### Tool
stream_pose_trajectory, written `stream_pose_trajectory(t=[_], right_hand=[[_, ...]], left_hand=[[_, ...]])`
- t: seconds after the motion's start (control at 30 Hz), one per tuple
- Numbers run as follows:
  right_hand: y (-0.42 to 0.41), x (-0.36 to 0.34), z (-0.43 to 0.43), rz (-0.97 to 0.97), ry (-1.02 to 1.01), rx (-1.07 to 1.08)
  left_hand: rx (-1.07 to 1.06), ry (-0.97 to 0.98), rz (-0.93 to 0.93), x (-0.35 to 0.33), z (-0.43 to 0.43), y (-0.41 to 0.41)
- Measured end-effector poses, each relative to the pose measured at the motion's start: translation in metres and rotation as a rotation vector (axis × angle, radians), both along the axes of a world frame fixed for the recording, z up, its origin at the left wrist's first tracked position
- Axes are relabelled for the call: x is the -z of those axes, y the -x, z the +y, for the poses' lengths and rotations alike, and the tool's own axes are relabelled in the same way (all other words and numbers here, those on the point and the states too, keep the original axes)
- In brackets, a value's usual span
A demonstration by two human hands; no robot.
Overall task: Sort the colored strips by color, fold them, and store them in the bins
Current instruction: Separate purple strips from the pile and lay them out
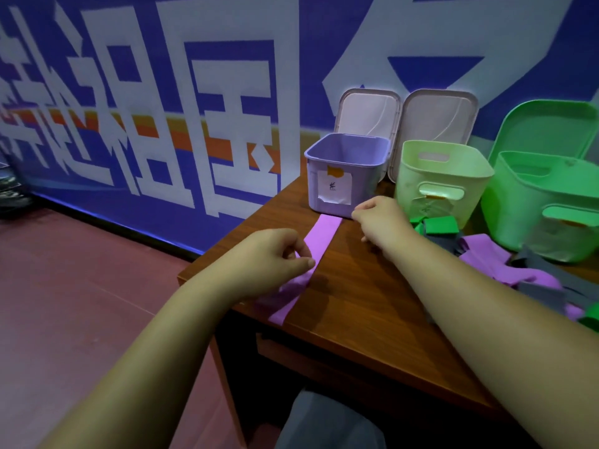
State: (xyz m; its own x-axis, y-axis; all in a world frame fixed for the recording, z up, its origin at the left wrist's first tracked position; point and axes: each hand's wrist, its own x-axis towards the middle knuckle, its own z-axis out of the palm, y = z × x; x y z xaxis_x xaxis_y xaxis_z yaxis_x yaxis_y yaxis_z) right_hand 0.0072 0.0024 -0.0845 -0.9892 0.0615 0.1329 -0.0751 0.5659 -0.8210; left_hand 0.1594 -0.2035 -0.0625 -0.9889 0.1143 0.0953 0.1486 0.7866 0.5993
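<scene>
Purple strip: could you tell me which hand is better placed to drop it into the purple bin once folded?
Probably right. The right hand is at the far end of the purple strip, directly in front of the purple bin; the left hand grips the near end.

Bright green bin (518,205) cut by right edge.

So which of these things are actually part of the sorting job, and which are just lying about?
In the job: purple strip, pinched by the left hand, right hand at its far end; pile of strips; purple bin; pale green bin; green bin.

Just there: pink lids and green lid leaning behind the bins; lettered wall.
</scene>
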Motion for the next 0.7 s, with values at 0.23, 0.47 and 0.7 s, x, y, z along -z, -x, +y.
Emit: stream_pose_trajectory(t=[0.23,0.47,0.7], right_hand=[[-0.035,-0.054,0.102,0.240,-0.048,-0.014],[-0.067,-0.039,0.214,0.269,-0.232,0.121],[-0.076,0.009,0.254,0.189,-0.211,0.075]], left_hand=[[0.177,-0.014,0.138,-0.025,0.094,0.031],[0.316,0.054,0.313,-0.024,0.220,0.086],[0.440,0.180,0.268,0.018,0.250,0.105]])
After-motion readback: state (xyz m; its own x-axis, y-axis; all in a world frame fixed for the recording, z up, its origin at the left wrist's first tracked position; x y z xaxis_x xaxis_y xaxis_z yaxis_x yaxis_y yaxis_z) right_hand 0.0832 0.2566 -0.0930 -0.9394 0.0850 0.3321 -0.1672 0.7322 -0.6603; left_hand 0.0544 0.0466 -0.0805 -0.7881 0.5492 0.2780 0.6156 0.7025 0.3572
